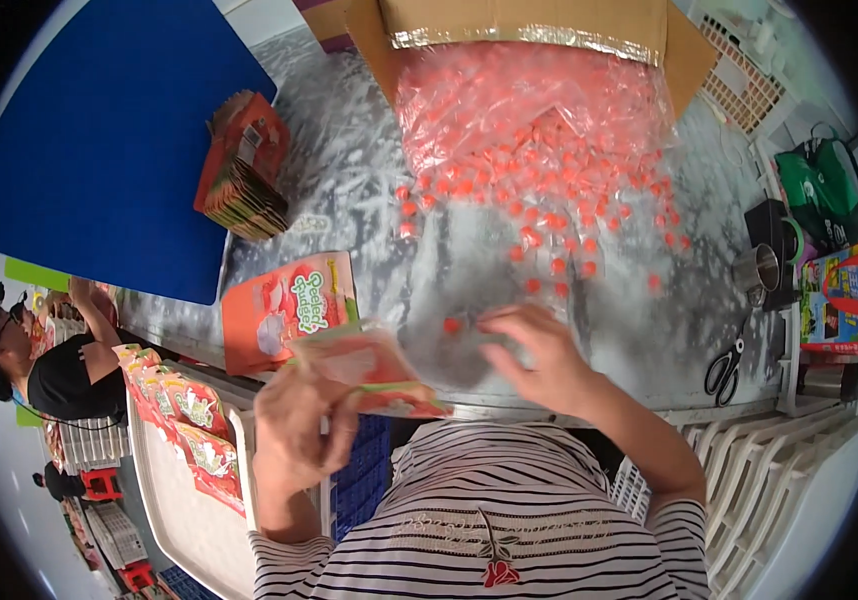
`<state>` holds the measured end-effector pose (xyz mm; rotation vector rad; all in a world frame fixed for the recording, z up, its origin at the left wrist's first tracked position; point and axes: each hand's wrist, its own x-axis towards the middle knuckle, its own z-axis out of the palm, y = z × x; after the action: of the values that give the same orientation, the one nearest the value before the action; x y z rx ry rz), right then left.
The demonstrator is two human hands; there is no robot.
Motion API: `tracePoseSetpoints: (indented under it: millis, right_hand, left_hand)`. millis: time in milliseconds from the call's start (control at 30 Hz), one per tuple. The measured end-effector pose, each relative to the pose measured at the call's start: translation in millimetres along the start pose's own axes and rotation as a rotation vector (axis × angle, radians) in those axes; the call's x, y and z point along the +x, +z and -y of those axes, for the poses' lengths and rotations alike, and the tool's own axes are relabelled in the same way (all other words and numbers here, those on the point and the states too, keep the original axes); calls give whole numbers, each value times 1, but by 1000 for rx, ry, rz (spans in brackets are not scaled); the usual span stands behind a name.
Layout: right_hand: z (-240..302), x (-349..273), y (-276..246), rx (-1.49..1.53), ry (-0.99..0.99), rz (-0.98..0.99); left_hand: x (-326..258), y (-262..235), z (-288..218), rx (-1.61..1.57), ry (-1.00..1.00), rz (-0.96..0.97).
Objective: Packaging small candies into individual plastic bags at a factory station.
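My left hand [304,425] is closed on a red pouch [359,360], tilted over the table's near edge. To its right, my right hand [539,360] hangs above the grey table [429,260], thumb and fingers apart, slightly blurred. Just left of its fingertips is a small red wrapped candy [452,326]; whether it lies on the table or is in the air I cannot tell. Another printed red pouch [249,310] lies flat beyond my left hand. Many loose red candies [554,220] spread across the table from a clear plastic bag [509,85] lying in a cardboard box [684,45].
A stack of pouches [242,175] stands beside a blue panel [99,140]. Several pouches lie in a white tray [174,500] at the left. Black scissors [724,375] and a metal cup [757,270] are at the right. White crates [759,480] stand below. A person [74,375] works at far left.
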<state>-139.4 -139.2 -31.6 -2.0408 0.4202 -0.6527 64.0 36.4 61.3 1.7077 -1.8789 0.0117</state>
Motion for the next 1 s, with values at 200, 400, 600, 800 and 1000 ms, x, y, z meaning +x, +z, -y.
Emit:
tracePoseSetpoints:
  millis: [200,400,600,800,1000]
  right_hand:
    - [-66,-7,101,-446,-226,149]
    - [-102,-20,61,-870,-235,106]
    - [-104,-11,-5,-253,-17,-285]
    - [-119,-13,-55,134,321,-335]
    - [-108,-12,-22,-304,173,-222]
  left_hand:
    - [-15,4,0,39,-274,-129]
    - [-13,19,3,4,-291,-135]
    - [-6,22,0,-15,-259,-127]
    - [-9,21,-7,-164,-208,-143]
    - [-5,29,-11,-109,-201,-102]
